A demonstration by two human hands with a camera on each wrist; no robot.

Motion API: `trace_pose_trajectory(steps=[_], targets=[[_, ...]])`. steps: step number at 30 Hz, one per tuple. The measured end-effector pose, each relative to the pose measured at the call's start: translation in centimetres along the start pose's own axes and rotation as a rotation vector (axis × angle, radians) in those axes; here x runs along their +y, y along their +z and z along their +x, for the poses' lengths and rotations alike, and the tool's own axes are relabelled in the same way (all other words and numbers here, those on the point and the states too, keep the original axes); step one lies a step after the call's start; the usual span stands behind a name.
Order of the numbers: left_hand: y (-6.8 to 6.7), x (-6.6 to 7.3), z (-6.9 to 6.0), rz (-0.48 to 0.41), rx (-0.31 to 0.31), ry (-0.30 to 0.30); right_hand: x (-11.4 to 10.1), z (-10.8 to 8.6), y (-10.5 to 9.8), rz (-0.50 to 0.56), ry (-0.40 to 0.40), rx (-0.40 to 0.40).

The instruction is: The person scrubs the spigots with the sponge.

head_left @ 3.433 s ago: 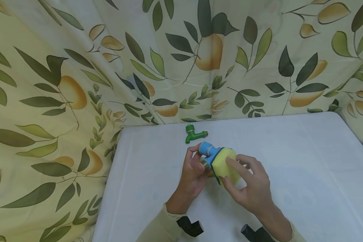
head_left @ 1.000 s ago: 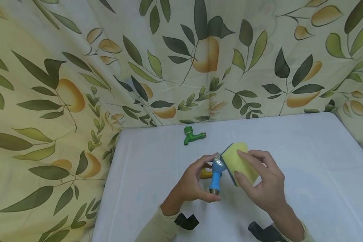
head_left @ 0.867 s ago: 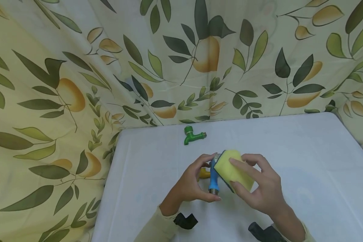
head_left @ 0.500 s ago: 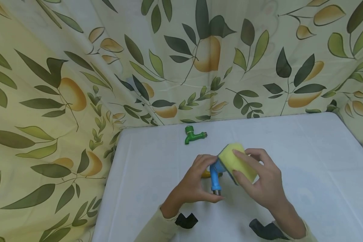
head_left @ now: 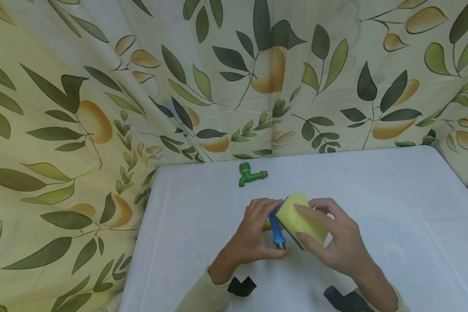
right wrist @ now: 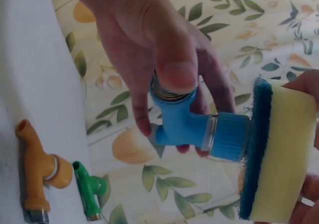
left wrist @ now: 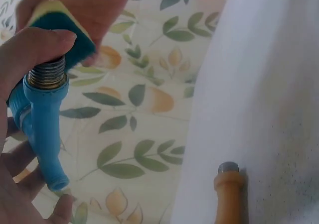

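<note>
A blue tap with a threaded metal end is held above the table by my left hand. In the left wrist view my thumb lies over the threaded end of the tap, with fingers behind its body. My right hand pinches a sponge, yellow with a dark blue-green scouring side. That scouring side of the sponge touches the ribbed knob of the tap in the right wrist view. From the head view, the sponge and left fingers hide much of the tap.
On the white table a green tap lies near the back edge. A yellow-orange tap lies closer, mostly hidden behind my left hand in the head view. A leaf-and-fruit patterned curtain hangs behind and to the left.
The blue tap has turned in my left hand, its threaded end now toward me. The sponge shifted away from and back against the knob within the last second. The green tap stays put.
</note>
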State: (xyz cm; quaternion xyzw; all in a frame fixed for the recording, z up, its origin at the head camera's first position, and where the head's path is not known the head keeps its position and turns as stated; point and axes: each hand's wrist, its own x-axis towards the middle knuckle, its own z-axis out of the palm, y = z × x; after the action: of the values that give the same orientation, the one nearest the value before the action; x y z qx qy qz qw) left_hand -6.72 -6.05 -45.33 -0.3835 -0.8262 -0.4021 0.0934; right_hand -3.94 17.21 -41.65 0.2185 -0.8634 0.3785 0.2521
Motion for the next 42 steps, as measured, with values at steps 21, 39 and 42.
trace_pose_trajectory(steps=[21, 39, 42], targets=[[0.3, 1.0, 0.4, 0.080, -0.020, 0.014, -0.4, -0.2, -0.2, -0.002, -0.013, -0.003], [0.0, 0.8, 0.2, 0.006, -0.039, -0.050, -1.2, -0.3, 0.5, -0.042, -0.002, -0.003], [-0.3, 0.6, 0.2, 0.026, 0.044, -0.052, -1.3, -0.3, 0.4, -0.052, -0.036, -0.022]])
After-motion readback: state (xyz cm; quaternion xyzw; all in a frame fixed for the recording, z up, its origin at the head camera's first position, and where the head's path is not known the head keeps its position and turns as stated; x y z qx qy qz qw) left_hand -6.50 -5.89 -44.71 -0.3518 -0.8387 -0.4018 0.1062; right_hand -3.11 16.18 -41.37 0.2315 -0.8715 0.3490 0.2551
